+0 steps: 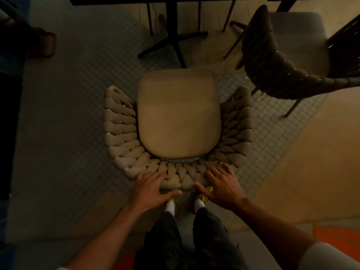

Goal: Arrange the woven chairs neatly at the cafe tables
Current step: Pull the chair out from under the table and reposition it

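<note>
A beige woven chair [178, 117] with a padded seat stands straight below me, its front facing the cafe table [155, 0] at the top edge. My left hand [153, 186] grips the chair's braided back rim left of centre. My right hand [220, 184] grips the same rim right of centre, thumb under it. A second woven chair [276, 61], darker in shadow, stands at the upper right, turned at an angle to the table.
The table's dark pedestal legs [175, 41] spread on the tiled floor just beyond the chair's seat. A person's arm and dark clothing [11, 94] fill the left edge. My feet in yellow shoes [202, 197] stand behind the chair. Orange flooring [335, 234] shows at lower right.
</note>
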`<control>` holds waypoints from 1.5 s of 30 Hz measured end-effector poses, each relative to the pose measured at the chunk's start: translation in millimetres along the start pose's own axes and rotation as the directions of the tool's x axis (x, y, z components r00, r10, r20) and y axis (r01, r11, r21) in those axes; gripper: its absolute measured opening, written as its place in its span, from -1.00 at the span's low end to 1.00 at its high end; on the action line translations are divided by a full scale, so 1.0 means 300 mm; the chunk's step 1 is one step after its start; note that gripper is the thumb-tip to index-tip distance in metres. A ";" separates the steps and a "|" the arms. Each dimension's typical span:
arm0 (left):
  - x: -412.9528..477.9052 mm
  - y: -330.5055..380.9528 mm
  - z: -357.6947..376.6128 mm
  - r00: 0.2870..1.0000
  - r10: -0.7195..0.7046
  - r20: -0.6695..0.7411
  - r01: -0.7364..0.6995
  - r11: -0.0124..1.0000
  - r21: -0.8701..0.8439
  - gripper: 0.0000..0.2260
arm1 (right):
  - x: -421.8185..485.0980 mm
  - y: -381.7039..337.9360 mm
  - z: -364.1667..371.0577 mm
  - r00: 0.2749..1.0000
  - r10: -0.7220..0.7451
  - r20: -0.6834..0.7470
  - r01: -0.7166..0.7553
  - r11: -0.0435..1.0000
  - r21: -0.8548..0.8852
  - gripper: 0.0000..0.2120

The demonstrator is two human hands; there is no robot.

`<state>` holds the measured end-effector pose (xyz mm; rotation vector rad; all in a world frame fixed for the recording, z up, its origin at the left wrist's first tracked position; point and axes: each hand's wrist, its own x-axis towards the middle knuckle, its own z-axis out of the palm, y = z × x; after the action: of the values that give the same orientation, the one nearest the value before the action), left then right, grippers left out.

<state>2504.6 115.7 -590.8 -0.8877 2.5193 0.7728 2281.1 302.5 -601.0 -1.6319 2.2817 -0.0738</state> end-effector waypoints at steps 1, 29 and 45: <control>-0.003 0.003 0.016 0.999 0.031 0.011 -0.031 0.999 0.044 -0.18 | -0.003 0.004 0.009 1.000 -0.024 -0.012 0.024 1.000 -0.005 -0.42; 0.223 -0.055 -0.080 0.978 0.102 0.181 -0.146 0.956 0.253 -0.36 | 0.249 0.155 0.009 0.927 -0.290 0.236 0.327 0.936 -0.133 -0.16; 0.462 -0.117 -0.226 0.989 0.108 0.103 -0.135 0.940 0.315 -0.47 | 0.511 0.216 -0.069 0.936 -0.287 0.205 0.321 0.934 -0.159 -0.15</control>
<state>2415.3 -12.1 -618.8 -0.5815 2.5432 0.4046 2171.9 179.4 -632.9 -1.9935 1.9352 0.2167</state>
